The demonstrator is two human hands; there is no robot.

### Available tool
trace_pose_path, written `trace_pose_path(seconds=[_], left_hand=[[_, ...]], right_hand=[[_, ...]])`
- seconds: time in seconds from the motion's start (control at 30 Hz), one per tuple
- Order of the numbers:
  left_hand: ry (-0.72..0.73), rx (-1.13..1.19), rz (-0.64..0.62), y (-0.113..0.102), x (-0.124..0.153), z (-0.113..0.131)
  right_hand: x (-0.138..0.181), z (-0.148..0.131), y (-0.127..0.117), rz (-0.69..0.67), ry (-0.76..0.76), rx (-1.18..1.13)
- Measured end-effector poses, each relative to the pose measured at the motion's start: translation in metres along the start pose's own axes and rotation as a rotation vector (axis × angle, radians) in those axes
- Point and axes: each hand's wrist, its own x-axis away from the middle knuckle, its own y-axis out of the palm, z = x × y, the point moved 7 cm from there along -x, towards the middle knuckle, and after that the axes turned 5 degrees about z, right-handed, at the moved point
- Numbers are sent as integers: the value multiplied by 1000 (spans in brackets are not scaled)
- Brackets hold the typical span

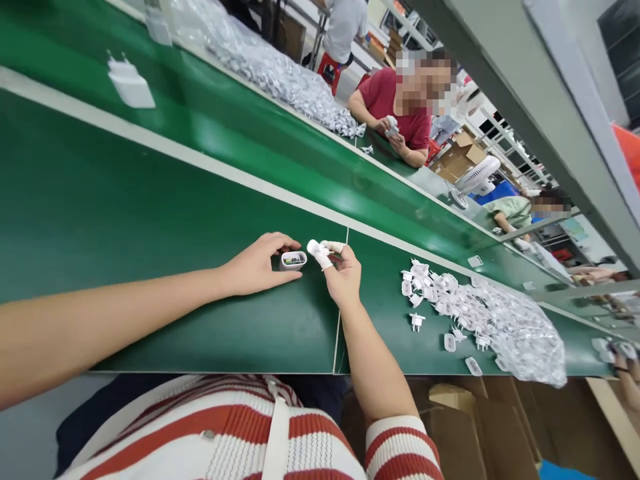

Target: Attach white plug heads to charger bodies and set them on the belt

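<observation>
My left hand point(257, 265) rests on the green table point(150, 220) and grips a small white charger shell point(293, 259), open end facing me with parts visible inside. My right hand point(341, 270) hovers just right of it, fingers curled; white finger cots cover its thumb and forefinger, and whether they pinch anything is hidden. A heap of white plug caps point(450, 300) lies further right on a clear plastic bag point(525, 340).
A green conveyor belt point(240, 127) runs behind the table with a finished white charger point(131, 85) on it. Bags of white parts point(280, 73) are piled beyond. Other people sit across the belt. Cardboard boxes point(470, 433) stand under the table's right end.
</observation>
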Motion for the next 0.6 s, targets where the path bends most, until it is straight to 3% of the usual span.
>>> trace_pose_path(seconds=[0.1,0.33,0.6], left_hand=[[50,25,-46,-2,-3,1],[90,104,-98,-3,-6,6],[82,87,-82,-4,-6,5]], right_hand=[[5,-10,0,-62,-83,86],[21,-40,11,-126,-439,428],[20,-41,26,-198,-553,598]])
